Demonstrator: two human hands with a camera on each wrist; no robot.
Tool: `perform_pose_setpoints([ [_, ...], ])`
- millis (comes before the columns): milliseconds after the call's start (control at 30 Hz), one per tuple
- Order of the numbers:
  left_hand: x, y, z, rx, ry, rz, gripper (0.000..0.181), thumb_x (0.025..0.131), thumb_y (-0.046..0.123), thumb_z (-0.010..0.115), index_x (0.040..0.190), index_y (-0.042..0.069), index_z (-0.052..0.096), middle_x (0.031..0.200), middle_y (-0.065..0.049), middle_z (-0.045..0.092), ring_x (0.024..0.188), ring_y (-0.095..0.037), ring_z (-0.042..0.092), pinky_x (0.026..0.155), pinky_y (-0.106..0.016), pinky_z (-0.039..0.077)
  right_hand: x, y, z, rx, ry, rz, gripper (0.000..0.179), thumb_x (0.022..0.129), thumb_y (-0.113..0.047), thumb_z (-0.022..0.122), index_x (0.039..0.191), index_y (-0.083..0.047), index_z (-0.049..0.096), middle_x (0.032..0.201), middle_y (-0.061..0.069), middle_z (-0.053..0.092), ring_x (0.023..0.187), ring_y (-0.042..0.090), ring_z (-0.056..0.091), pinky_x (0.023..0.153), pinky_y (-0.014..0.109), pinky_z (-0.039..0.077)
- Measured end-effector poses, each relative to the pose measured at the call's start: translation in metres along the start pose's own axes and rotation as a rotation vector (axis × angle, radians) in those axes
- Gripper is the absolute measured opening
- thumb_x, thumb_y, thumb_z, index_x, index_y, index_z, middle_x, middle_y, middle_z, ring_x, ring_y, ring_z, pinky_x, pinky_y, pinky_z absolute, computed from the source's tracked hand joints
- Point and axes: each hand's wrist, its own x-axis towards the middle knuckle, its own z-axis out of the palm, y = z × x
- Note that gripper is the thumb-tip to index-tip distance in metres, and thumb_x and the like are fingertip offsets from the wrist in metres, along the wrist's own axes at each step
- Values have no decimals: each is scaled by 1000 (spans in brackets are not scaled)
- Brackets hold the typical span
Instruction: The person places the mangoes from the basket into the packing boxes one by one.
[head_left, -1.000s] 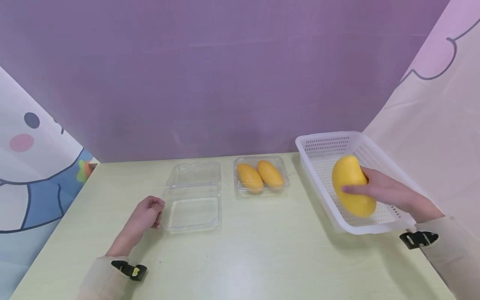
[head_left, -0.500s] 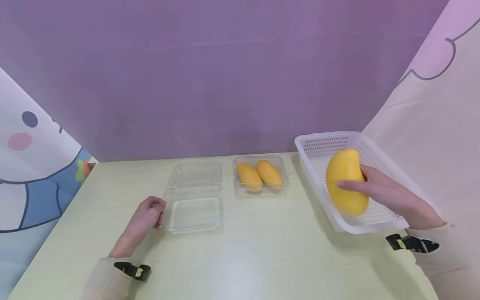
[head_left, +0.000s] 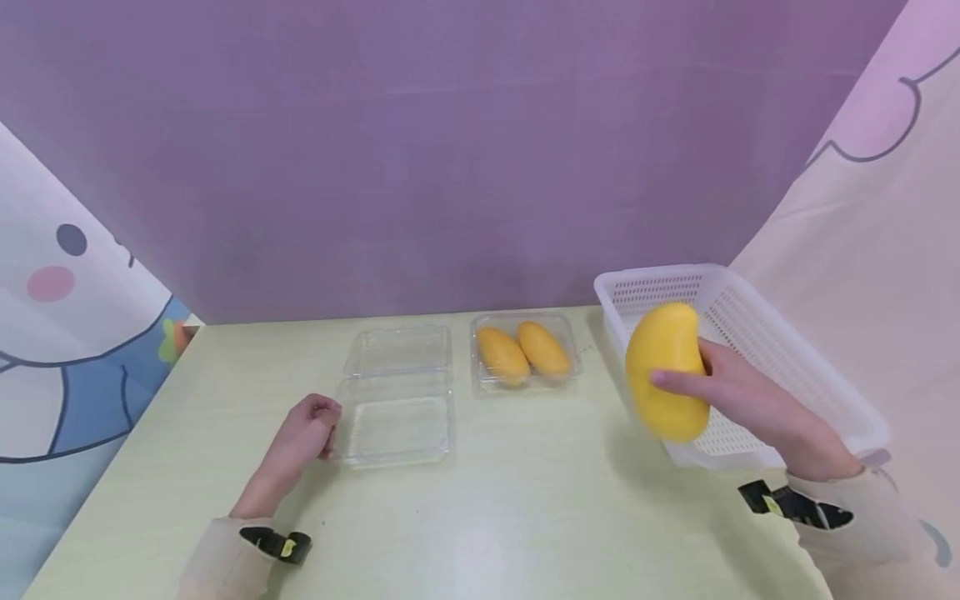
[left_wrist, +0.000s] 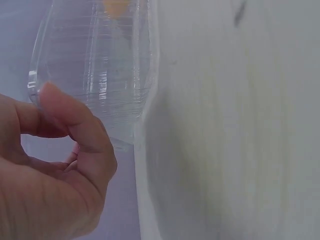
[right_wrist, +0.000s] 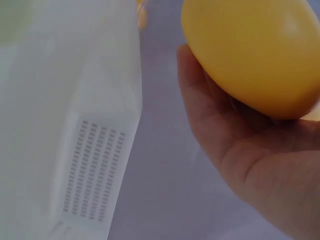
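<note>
My right hand [head_left: 738, 396] grips a large yellow mango [head_left: 663, 375], with the thumb across its near side. The fruit hangs over the left wall of a white perforated basket [head_left: 802, 358]. In the right wrist view the mango [right_wrist: 255, 50] rests against the fingers, and its far side is hidden. My left hand [head_left: 300, 433] pinches the left rim of an open, clear plastic clamshell box [head_left: 401, 417]. Thumb and index finger meet at the rim of that box [left_wrist: 100, 75] in the left wrist view. The box's lid lies folded back, away from me.
Just right of the open box stands another clear box [head_left: 487, 386] with two orange-yellow mangoes [head_left: 522, 352] inside. A purple cloth backdrop [head_left: 450, 167] rises behind the pale table [head_left: 480, 517]. Printed cloths hang on both sides.
My right hand has lifted the mango out of the basket and carried it left, over the basket's side wall. The left hand still holds the open box's rim.
</note>
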Motion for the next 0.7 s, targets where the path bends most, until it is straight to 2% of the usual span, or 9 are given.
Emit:
perform_pose_setpoints([
  [300, -4, 0, 4, -19, 6, 3, 28, 105, 10, 44, 125, -9, 45, 79, -10, 51, 64, -17, 51, 56, -29, 52, 13, -14, 34, 39, -23, -22, 49, 96, -33, 70, 127, -2, 50, 103, 15, 67, 91, 29, 67, 83, 39, 54],
  [700, -4, 1, 6, -29, 2, -1, 27, 105, 10, 44, 124, -9, 45, 77, -7, 50, 63, -17, 49, 56, -29, 51, 31, -30, 58, 46, -34, -100, 47, 94, -33, 73, 128, -7, 52, 103, 13, 68, 91, 30, 67, 84, 45, 53],
])
